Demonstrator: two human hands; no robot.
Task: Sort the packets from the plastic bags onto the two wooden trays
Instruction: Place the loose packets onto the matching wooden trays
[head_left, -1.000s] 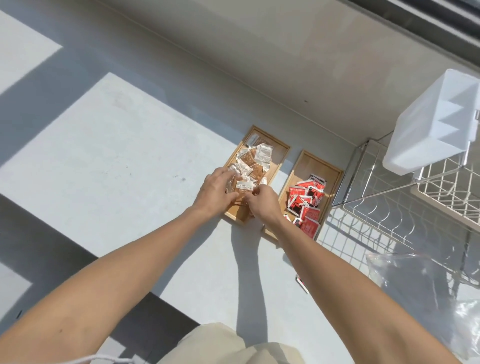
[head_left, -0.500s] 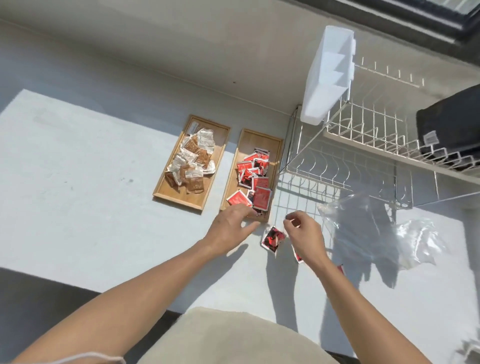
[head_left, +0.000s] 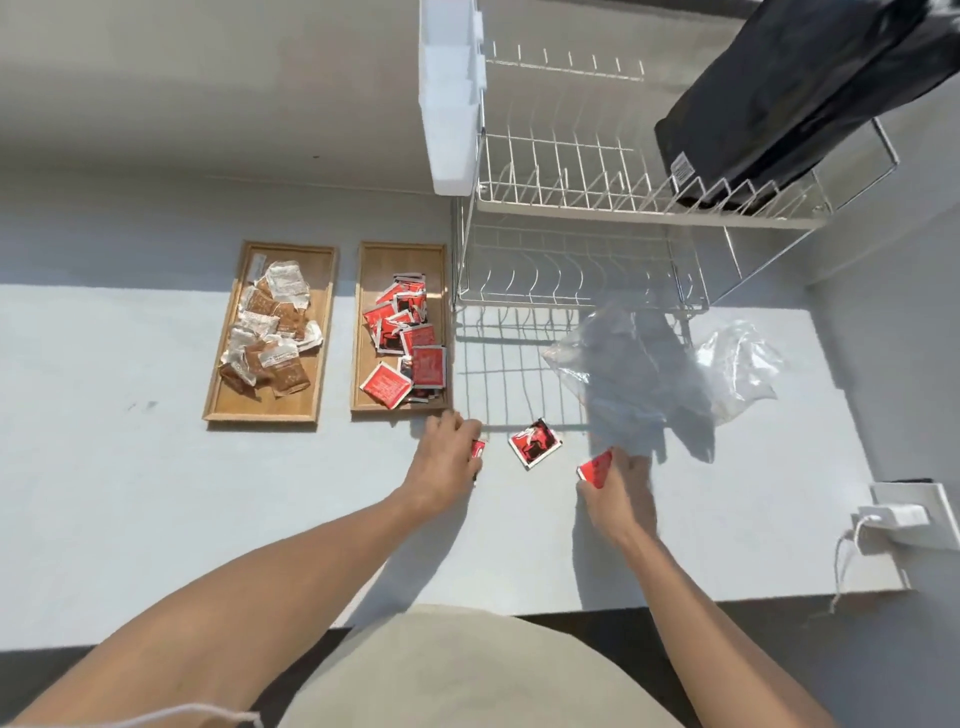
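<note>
While most of the sorting looks done, a few red packets are not yet on a tray. The left rectangular wooden tray holds a heap of brown-and-white sauce packets, and the right rectangular wooden tray, just beside it, holds a heap of red-and-black packets; each tray carries one kind only, as far as can be seen. On the pale grey table, below the right tray, three red packets are left. The left hand lies curled over one small red packet, of which only an edge shows at the fingers; it seems closed on it, though the grip itself is hidden. The right hand, somewhat blurred, is pinched on another red packet held at its fingertips. Between the two hands a loose red-and-black packet lies flat on the table, touched by neither. Near the right hand, the crumpled clear plastic bags lie in front of the white wire dish rack; they look flat and empty, though the folds and shadow could hide a packet. In my judgement the task is close to its end: the two packets in hand and the loose one belong on the right tray, and then the bags want a last check.
</note>
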